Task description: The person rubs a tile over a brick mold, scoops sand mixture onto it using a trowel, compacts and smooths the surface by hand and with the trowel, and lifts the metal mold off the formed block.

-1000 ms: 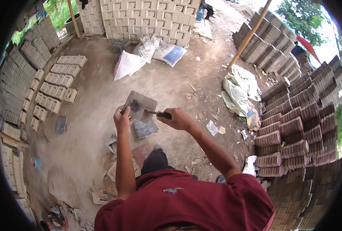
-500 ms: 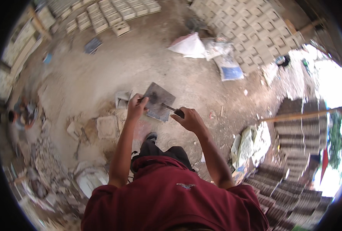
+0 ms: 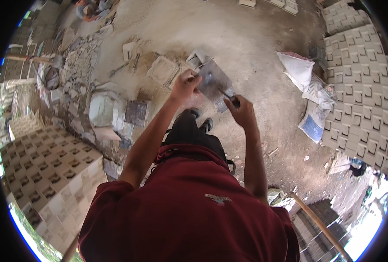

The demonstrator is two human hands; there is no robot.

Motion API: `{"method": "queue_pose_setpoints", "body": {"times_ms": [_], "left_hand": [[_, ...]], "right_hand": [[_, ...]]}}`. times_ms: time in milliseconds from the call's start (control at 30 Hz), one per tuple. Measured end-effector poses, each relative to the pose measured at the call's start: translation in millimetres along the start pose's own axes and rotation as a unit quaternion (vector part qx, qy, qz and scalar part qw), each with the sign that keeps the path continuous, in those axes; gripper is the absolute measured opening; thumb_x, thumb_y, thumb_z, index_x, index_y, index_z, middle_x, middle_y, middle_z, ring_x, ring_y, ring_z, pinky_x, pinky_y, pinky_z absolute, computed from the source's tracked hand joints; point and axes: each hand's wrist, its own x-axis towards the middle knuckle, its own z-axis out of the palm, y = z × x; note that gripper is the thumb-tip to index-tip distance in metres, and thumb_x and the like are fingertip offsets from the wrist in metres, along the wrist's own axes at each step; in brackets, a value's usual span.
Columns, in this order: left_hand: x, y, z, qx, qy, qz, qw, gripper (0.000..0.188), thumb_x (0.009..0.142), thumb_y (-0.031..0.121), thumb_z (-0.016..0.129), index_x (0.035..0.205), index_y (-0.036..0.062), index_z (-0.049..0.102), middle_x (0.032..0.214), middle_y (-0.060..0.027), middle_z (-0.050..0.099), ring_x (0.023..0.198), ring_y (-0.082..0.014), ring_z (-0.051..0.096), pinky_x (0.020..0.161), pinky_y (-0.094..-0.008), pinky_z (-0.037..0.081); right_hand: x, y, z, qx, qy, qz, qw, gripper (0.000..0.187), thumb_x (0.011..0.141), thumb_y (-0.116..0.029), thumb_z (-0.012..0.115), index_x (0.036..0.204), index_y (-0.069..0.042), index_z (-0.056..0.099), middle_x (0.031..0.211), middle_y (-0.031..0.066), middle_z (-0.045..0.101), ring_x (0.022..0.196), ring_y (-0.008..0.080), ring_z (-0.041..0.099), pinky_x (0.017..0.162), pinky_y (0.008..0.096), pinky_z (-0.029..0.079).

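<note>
My left hand (image 3: 186,85) is closed on the left edge of a flat, dark square plate (image 3: 216,79), which is held tilted in front of my legs. My right hand (image 3: 243,112) grips the dark handle of a trowel (image 3: 234,101). The trowel's thin metal shank points up and left to the plate's lower right edge. Its blade is blurred against the plate, so contact is hard to make out. Below the plate, a grey hollow block (image 3: 195,58) stands on the ground, partly covered. Left of it lies a pale square slab (image 3: 163,70).
White sacks (image 3: 299,70) lie at the right beside a wall of stacked blocks (image 3: 360,91). Rubble (image 3: 78,65) and a pale tub-like thing (image 3: 101,109) are at the left. Another person (image 3: 89,11) crouches far left. A wooden pole (image 3: 320,227) slants at lower right.
The view has turned left, so the sacks and block wall now sit farther right and a block stack shows at lower left. Both hands still hold the plate and trowel.
</note>
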Motion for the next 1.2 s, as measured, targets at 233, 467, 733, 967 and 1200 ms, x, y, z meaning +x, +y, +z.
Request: {"method": "queue_pose_setpoints", "body": {"times_ms": [233,467,733,967,1200], "left_hand": [[-38.0,-9.2,-30.0,-0.035,0.131,0.05,0.989,0.016,0.09,0.016,0.062,0.091,0.0006,0.056,0.074,-0.0025,0.056,0.059,-0.0102,0.055,0.053,-0.0275,0.055],[-54.9,-95.4,-72.6,0.085,0.2,-0.008,0.976,0.026,0.09,0.016,0.061,0.107,-0.0035,0.059,0.089,-0.0091,0.064,0.066,-0.0124,0.062,0.061,-0.028,0.057],[-39.3,-222.1,-91.8,0.219,0.142,-0.152,0.953,0.031,0.079,0.013,0.066,0.109,0.0027,0.066,0.072,-0.0099,0.067,0.069,-0.0186,0.066,0.065,-0.0321,0.05],[63.1,-422.5,-149.1,0.277,0.09,-0.163,0.943,0.039,0.076,0.009,0.068,0.113,0.003,0.06,0.085,-0.0148,0.066,0.083,-0.0263,0.066,0.073,-0.0362,0.05],[224.9,-619.6,-196.3,0.386,0.138,-0.154,0.899,0.027,0.079,0.017,0.066,0.096,-0.0009,0.056,0.085,-0.0201,0.064,0.087,-0.0382,0.062,0.075,-0.0439,0.049]], "right_hand": [[37.9,7.8,6.1,-0.044,-0.132,-0.083,0.987,0.04,0.085,-0.036,0.067,0.084,0.003,0.059,0.072,0.0211,0.06,0.065,0.0332,0.058,0.062,0.0387,0.046],[17.4,23.4,65.6,-0.069,-0.103,-0.172,0.977,0.037,0.086,-0.038,0.062,0.09,-0.001,0.06,0.085,0.0188,0.062,0.084,0.0386,0.06,0.073,0.0458,0.046],[10.4,110.9,156.9,-0.192,-0.243,-0.068,0.948,0.026,0.083,-0.021,0.062,0.098,0.0,0.056,0.096,0.0192,0.061,0.094,0.0369,0.058,0.081,0.0477,0.044],[77.2,245.6,337.0,-0.268,-0.295,-0.029,0.917,0.028,0.078,-0.012,0.067,0.099,0.001,0.055,0.105,0.0182,0.054,0.1,0.0358,0.056,0.083,0.0454,0.048],[189.2,416.4,538.5,-0.426,-0.283,-0.123,0.85,0.02,0.083,-0.013,0.056,0.1,-0.004,0.058,0.102,0.0139,0.059,0.101,0.03,0.058,0.086,0.0423,0.046]]}}
